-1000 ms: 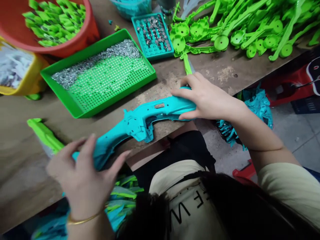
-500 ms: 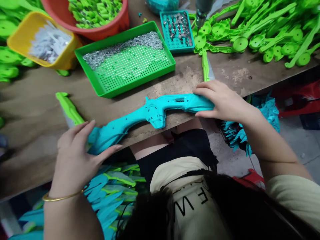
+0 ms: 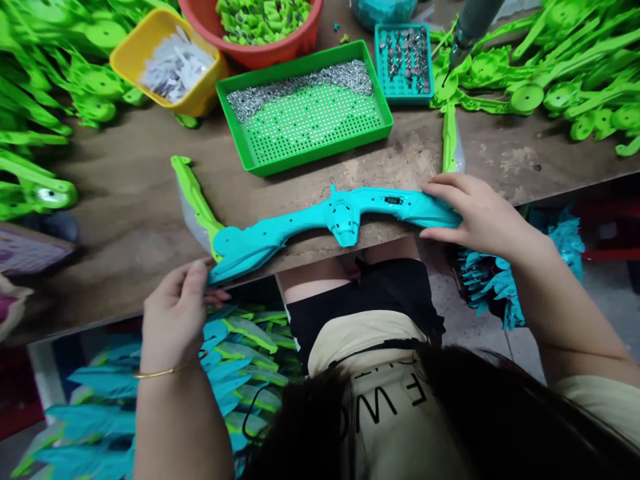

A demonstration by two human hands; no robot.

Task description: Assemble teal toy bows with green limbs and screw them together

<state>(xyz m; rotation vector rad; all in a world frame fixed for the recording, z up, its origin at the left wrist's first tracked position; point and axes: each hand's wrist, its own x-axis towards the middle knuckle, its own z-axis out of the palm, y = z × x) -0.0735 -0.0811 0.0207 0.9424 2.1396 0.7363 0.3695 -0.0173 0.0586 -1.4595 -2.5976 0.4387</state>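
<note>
A turquoise plastic toy bow [image 3: 305, 223] lies along the front edge of the wooden bench, with a green-and-grey limb [image 3: 195, 200] angled up from its left end and another green limb [image 3: 450, 140] upright at its right end. My left hand [image 3: 177, 300] is closed on the bow's left tip, thumb on top and fingers curled beneath. My right hand [image 3: 480, 217] grips the right end, fingers over the upper side and thumb along the lower edge. Small holes and a dark slot show on the bow's upper face.
Behind it stand a green perforated tray [image 3: 255, 160] of screws, a teal tray [image 3: 405, 99] of small metal parts, a yellow bin [image 3: 205, 90] and a red tub [image 3: 280, 50]. An electric screwdriver [image 3: 473, 33] hangs above. Green parts [image 3: 530, 97] pile right; more turquoise parts [image 3: 105, 400] lie below the bench.
The view has shifted left, so everything appears further right. My left hand has moved from over the bow's left end to a closer pinch at its tip; my right hand keeps its hold.
</note>
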